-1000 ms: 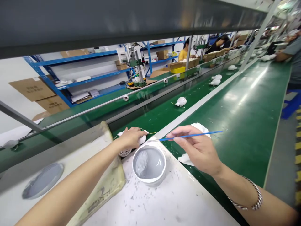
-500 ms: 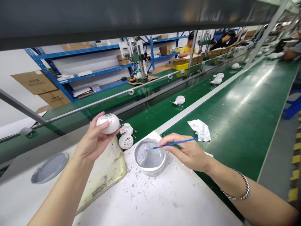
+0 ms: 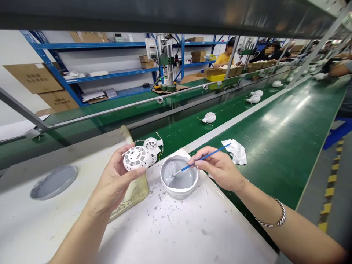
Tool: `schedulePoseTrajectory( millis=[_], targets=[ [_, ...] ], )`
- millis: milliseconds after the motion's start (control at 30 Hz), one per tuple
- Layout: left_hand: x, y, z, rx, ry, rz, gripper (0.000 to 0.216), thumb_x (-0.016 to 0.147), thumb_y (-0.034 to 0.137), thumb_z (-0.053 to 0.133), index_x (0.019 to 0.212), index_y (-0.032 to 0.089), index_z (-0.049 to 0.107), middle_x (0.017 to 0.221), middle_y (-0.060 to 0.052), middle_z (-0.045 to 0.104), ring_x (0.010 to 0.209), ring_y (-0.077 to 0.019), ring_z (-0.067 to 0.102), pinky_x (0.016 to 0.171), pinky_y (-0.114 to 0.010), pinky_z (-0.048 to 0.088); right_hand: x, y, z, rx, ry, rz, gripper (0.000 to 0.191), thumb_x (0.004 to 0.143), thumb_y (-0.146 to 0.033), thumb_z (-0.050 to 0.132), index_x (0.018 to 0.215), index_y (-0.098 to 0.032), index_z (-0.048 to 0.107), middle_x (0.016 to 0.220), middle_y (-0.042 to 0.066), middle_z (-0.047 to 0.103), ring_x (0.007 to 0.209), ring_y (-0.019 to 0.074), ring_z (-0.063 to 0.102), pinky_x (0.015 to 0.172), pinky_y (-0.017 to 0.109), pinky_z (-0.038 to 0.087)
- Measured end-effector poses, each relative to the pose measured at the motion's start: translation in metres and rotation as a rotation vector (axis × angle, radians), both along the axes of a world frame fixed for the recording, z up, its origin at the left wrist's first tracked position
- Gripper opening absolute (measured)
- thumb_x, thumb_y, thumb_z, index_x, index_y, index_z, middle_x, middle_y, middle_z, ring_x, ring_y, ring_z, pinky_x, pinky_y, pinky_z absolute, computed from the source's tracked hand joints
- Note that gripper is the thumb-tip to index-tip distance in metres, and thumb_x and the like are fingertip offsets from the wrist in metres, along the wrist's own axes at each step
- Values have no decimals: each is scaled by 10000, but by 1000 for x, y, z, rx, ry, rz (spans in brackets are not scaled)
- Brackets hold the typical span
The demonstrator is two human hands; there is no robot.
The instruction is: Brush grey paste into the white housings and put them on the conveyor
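Note:
Between the thumb and fingers of my left hand is a round white plastic housing, its slotted face turned up toward me. Just behind it lie more white housings with thin wires, partly covered by the held one. My right hand pinches a thin blue paintbrush. The brush tip dips into grey paste in a white tub, which stands on the paint-specked white board.
A grey-coated lid lies at left, near a stained yellowish pad. Crumpled white tissue rests on the green belt. Several white housings sit farther along. Behind are blue shelves, a press machine and people working.
My left hand has lowered and turned the housing, so its slotted face now shows. The brush in my right hand is tilted more steeply, its tip still in the paste.

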State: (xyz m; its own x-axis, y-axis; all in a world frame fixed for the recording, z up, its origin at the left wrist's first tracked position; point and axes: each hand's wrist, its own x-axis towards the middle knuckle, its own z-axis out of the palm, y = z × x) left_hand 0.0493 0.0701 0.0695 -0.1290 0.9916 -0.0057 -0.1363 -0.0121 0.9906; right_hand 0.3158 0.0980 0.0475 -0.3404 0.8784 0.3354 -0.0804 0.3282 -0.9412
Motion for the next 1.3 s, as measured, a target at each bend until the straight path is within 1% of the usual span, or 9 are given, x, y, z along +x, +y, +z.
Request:
schedulePoseTrajectory(
  millis=[233,433,567,667,767,867,1033,1167,1300],
  targets=[
    [-2,-11,0,35,102,-55,632,650,214,823,1208,330,550,1065,-1,622,916,-138,586,783,-188,511,-3,11,-9,-260,336,-80,215,778,-308,752,833,-185,584,845,19,725,706,109,680,556,193,481],
    [3,-17,-2,96,222,-113,591,662,240,809,1193,335,567,1056,-13,602,856,-146,577,709,-188,514,-4,15,-11,-443,426,-147,306,714,-380,798,764,-168,582,775,2,706,692,102,682,556,178,463],
    [7,-21,-1,102,259,-136,571,665,249,800,1184,333,578,1073,-24,594,854,-158,581,691,-195,510,-3,17,-12,-478,424,-136,293,712,-356,802,771,-171,583,806,7,714,718,102,689,595,184,489],
    [10,-24,2,45,188,-184,602,662,250,799,1210,327,559,1052,-35,615,843,-168,588,678,-206,516,-3,17,-12,-479,432,-91,247,721,-298,800,774,-174,593,875,19,728,759,104,697,630,186,521],
    [13,-25,6,-36,94,-203,591,673,269,798,1211,316,560,1073,-43,630,888,-175,603,728,-213,529,-2,17,-11,-476,449,-52,210,734,-277,792,785,-182,612,898,12,733,762,94,698,670,186,547],
    [14,-24,9,-98,30,-171,504,713,361,765,1183,306,592,1040,-38,643,805,-164,627,701,-243,563,-3,17,-10,-475,439,-57,182,754,-279,774,780,-187,619,895,9,733,762,95,699,687,191,565],
    [13,-24,7,-185,-118,-41,466,748,598,635,1042,238,669,897,-62,678,641,-180,626,509,-287,567,-3,15,-12,-492,444,-75,173,764,-279,765,775,-185,621,894,12,729,768,100,701,709,199,582],
    [11,-24,6,-260,-121,26,479,727,612,645,1001,219,673,865,-71,689,623,-183,628,462,-256,524,-6,13,-6,-573,518,-35,157,760,-246,769,756,-182,626,881,3,728,748,85,699,709,176,582],
    [13,-27,8,-269,-77,-18,499,731,629,633,1017,221,671,857,-51,671,617,-153,591,470,-227,492,-14,11,11,-610,536,-43,122,780,-206,741,762,-183,623,914,5,727,743,78,700,675,158,585]
  ],
)
